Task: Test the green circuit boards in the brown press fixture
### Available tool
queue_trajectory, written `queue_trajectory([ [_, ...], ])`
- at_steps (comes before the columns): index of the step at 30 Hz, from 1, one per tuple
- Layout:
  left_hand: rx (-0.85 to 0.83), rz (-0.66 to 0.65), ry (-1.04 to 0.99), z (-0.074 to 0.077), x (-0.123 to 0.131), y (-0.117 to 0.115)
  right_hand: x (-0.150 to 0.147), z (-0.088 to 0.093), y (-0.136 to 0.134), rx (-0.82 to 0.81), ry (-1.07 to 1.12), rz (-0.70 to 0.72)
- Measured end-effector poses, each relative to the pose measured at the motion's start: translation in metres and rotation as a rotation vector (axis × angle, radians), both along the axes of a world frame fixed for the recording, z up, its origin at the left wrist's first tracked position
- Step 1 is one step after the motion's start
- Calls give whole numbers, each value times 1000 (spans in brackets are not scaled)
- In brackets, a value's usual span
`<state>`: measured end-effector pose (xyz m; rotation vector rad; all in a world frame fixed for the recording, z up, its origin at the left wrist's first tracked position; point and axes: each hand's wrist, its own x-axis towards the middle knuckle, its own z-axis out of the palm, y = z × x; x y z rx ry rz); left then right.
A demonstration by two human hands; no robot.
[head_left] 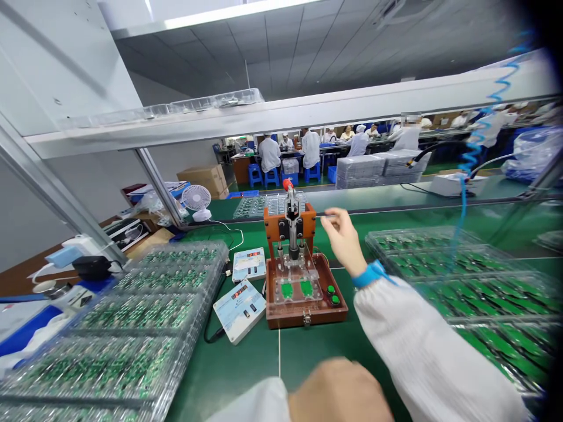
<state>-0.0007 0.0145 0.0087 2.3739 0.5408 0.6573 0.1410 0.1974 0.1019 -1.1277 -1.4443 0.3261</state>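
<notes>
Here's the bench, and front and centre stands a manual press fixture [292, 252] with an orange frame, a red-tipped lever [287, 185] on top and a brown base tray. The right hand [343, 241] is up just to the right of the fixture, near its frame but not touching it. Its fingers [329, 221] are drawn together toward the thumb in a loose pinch, and we can't tell whether anything is held there. A blue wristband [370, 274] sits at the cuff of a white sleeve [422, 346]. The left hand [338, 392] is a blur at the bottom edge, in front of the fixture, so its grip can't be read.

Inside the fixture, two green circuit boards [287, 289] lie side by side in a clear plate, with two green push buttons [331, 289] just to their right. To the fixture's left sit two white tester boxes [240, 310] with red digital readouts, and beyond them a big stack of clear trays [132, 328] full of green boards. More loaded trays [475, 293] fill the bench to its right. Behind the fixture, co-workers [269, 153] in white gowns sit at a far table.
</notes>
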Motion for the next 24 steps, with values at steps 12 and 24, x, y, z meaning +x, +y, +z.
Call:
queue_trajectory([
  [12, 115, 914, -120, -12, -87, 98, -19, -99, -76, -66, -375, 69],
  [24, -83, 973, -465, -13, -80, 89, -10, -95, -86, -204, -76, 271],
])
